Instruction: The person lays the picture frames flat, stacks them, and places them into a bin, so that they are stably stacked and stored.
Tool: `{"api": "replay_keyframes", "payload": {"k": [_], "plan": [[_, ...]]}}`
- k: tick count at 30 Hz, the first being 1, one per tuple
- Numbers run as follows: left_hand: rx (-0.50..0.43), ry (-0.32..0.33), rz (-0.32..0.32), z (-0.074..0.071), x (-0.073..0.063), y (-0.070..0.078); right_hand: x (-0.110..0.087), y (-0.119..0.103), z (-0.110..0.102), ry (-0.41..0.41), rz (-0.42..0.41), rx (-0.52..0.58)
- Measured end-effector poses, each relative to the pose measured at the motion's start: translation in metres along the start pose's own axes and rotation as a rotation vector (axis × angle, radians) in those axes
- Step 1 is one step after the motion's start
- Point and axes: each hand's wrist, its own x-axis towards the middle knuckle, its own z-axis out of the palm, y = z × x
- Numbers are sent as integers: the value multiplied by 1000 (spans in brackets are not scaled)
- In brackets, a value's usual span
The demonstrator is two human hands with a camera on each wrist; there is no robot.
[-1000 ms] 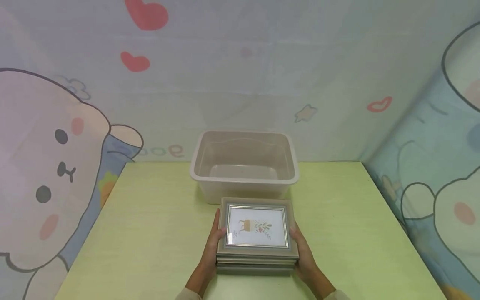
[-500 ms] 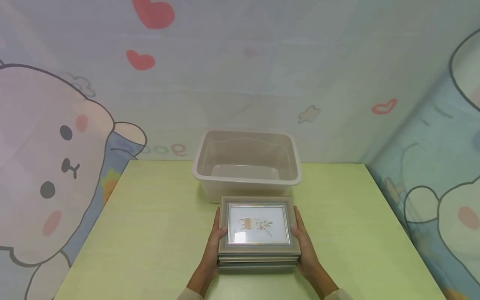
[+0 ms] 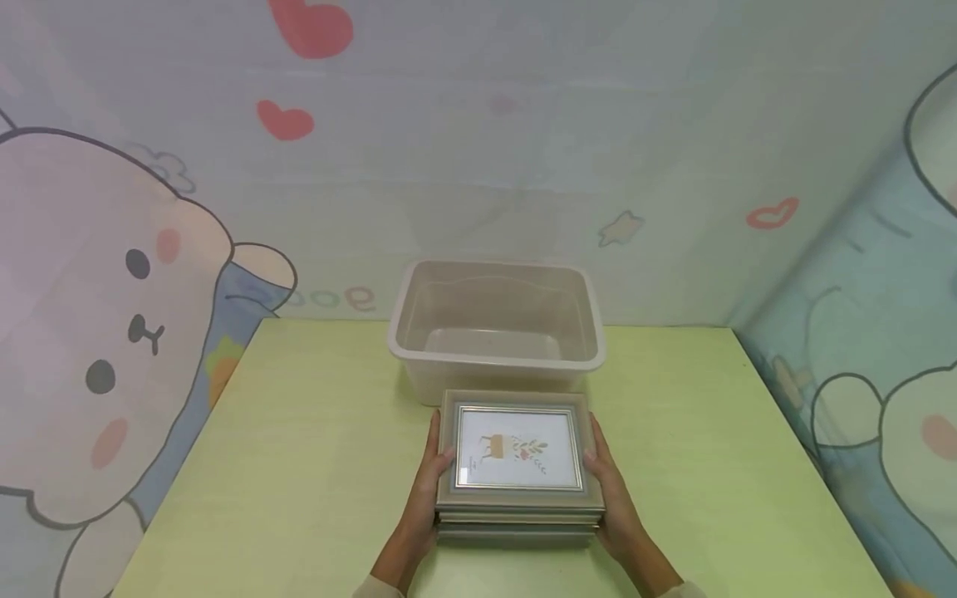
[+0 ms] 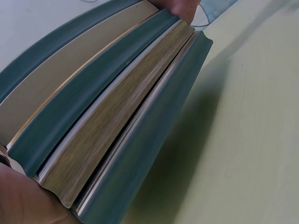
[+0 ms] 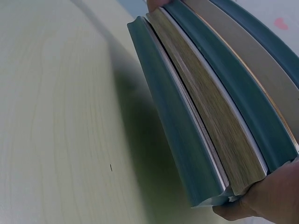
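A stack of picture frames [image 3: 521, 498] is held between both hands, in front of a beige plastic bin [image 3: 497, 365]. The top frame shows a sideways print of a plant and a small chair-like drawing behind glass. My left hand [image 3: 424, 490] grips the stack's left side, thumb at the top frame's edge. On the right side my right hand [image 3: 615, 498] grips it the same way, fingers along the edge. Both wrist views show the stacked teal [image 4: 154, 121] and wood-toned edges [image 5: 210, 102], with a dark shadow on the table beneath.
The bin stands at the back middle of the pale yellow-green table [image 3: 299, 448], its inside bare. Behind it hangs a cartoon-printed backdrop [image 3: 478, 166], which also covers the left and right sides.
The right hand's fingers show further forward along the stack's right edge than a second ago. The stack stays nearly in place, and the whole head view has shifted slightly.
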Motion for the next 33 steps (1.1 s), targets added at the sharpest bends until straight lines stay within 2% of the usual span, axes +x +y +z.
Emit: {"api": "replay_keyframes", "payload": {"k": [3, 8, 15, 21, 25, 33], "plan": [[21, -7, 1, 0, 1, 5, 0, -3, 1, 1, -5, -2], [-8, -22, 3, -1, 0, 10, -1, -8, 4, -9, -12, -11], [6, 17, 10, 1, -4, 18, -2, -17, 7, -32, -31, -27], [58, 49, -3, 3, -18, 36, -9, -29, 14, -41, -23, -30], [46, 45, -7, 3, -26, 50, -12, -39, 20, -54, -31, -27], [39, -2, 7, 4, -26, 71, -16, -53, 27, -54, -56, -10]]}}
